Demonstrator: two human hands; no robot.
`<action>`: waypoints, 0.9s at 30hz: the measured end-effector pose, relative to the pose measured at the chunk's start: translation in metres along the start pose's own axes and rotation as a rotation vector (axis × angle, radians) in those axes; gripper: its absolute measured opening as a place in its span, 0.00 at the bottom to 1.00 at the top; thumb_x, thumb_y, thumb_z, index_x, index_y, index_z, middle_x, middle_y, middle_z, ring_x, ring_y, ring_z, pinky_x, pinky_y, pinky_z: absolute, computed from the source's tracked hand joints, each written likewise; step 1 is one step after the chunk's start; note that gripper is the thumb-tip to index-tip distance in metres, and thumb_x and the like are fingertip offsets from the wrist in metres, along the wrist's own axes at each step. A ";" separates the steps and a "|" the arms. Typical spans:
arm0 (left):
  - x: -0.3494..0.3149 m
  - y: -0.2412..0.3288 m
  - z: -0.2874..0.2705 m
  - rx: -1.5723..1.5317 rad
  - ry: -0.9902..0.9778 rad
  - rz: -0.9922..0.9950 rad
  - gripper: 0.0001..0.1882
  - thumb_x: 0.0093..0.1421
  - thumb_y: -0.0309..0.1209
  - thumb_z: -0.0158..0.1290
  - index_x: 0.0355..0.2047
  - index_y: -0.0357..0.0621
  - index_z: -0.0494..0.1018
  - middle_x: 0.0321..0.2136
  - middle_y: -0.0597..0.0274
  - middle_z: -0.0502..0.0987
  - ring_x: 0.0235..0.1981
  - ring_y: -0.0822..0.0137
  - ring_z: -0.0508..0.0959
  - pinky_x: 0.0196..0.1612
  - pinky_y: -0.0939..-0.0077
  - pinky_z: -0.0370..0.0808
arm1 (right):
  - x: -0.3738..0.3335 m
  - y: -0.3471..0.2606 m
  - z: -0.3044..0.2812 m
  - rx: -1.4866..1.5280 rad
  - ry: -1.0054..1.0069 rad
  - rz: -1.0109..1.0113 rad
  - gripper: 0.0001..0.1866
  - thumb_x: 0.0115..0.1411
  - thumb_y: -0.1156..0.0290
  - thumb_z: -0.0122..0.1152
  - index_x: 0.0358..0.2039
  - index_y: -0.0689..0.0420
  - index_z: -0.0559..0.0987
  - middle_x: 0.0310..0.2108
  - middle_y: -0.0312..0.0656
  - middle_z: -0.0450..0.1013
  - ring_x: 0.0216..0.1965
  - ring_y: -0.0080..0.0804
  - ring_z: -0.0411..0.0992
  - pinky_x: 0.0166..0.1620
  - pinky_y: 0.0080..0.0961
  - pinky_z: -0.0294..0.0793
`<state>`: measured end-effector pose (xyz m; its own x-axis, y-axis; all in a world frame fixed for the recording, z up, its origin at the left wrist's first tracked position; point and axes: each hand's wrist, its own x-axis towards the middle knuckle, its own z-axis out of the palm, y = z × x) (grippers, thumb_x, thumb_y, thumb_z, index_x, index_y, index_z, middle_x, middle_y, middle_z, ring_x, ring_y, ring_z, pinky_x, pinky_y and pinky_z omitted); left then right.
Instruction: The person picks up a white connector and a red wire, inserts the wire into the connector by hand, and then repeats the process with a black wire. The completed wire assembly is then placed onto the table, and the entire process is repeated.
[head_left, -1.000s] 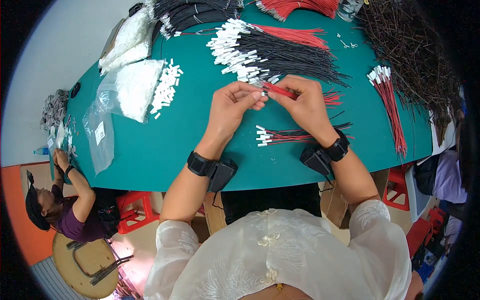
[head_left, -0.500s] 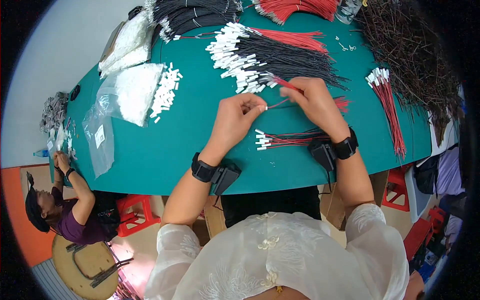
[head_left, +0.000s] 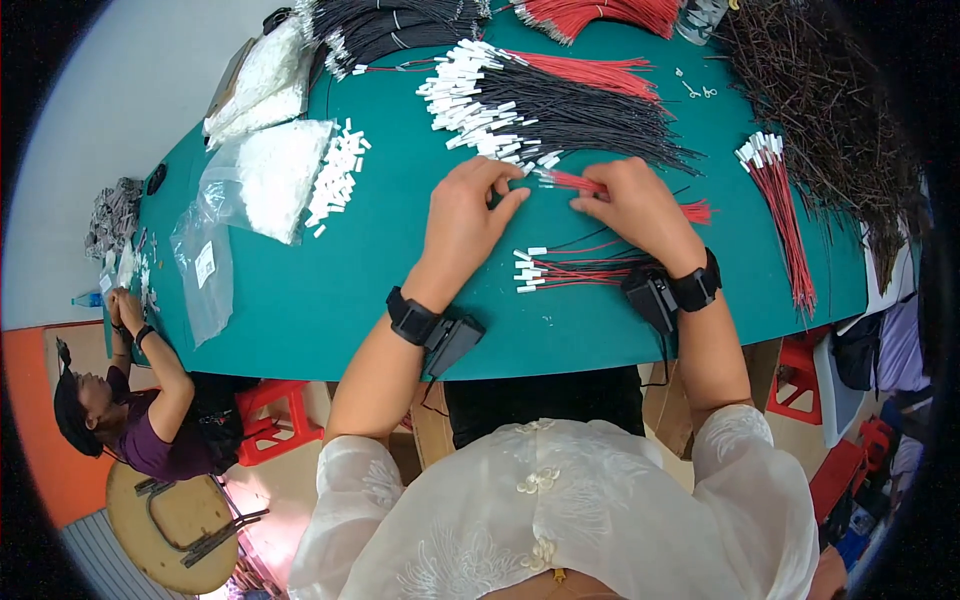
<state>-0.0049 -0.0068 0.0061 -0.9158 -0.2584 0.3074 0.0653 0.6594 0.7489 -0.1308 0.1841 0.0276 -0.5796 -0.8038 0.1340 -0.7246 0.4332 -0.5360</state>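
Note:
My right hand [head_left: 640,205] is closed around a bunch of red wires [head_left: 568,180], their pale terminal ends pointing left. Opposite them, my left hand [head_left: 468,220] has its thumb and forefinger slightly apart, close to the wire tips, with nothing visible between them. Just beyond both hands lies a large pile of black wires [head_left: 590,120] with white connector housings [head_left: 460,92] on their left ends. Closer to me rests a small bundle of red and black wires [head_left: 580,272] with white housings. Red wire ends [head_left: 697,212] stick out beyond my right hand.
Loose white housings [head_left: 338,180] lie beside a plastic bag of them [head_left: 280,175] on the green table [head_left: 400,300]. A red wire bundle [head_left: 780,220] and a heap of dark brown twig-like strands [head_left: 820,110] occupy the right. Another person [head_left: 150,400] works at the far left.
My left hand has let go of a red wire with a white housing and moved slightly up toward the bunch. A red wire now lies across the small bundle. My right hand keeps the red wires.

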 end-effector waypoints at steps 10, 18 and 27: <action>0.006 -0.003 0.006 0.321 0.044 0.119 0.10 0.54 0.30 0.61 0.37 0.47 0.79 0.25 0.61 0.73 0.30 0.58 0.76 0.33 0.63 0.74 | 0.005 -0.006 -0.004 0.094 0.047 0.023 0.14 0.55 0.67 0.67 0.26 0.66 0.76 0.16 0.51 0.67 0.18 0.46 0.64 0.25 0.34 0.63; 0.009 -0.007 0.005 0.368 0.043 0.108 0.09 0.54 0.31 0.60 0.36 0.48 0.79 0.27 0.61 0.75 0.33 0.57 0.77 0.34 0.63 0.74 | 0.009 -0.007 0.011 0.171 0.089 -0.003 0.11 0.57 0.68 0.65 0.31 0.65 0.78 0.18 0.50 0.69 0.18 0.40 0.66 0.26 0.31 0.66; 0.009 -0.012 0.008 0.324 0.133 0.234 0.07 0.54 0.30 0.61 0.34 0.44 0.80 0.23 0.60 0.73 0.24 0.58 0.74 0.27 0.65 0.71 | 0.010 -0.013 0.014 0.195 0.155 0.021 0.10 0.59 0.69 0.64 0.36 0.64 0.79 0.21 0.49 0.73 0.18 0.33 0.68 0.26 0.29 0.67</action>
<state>-0.0174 -0.0115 -0.0049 -0.8303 -0.1505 0.5365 0.1181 0.8934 0.4334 -0.1217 0.1646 0.0238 -0.6546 -0.7172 0.2392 -0.6349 0.3498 -0.6889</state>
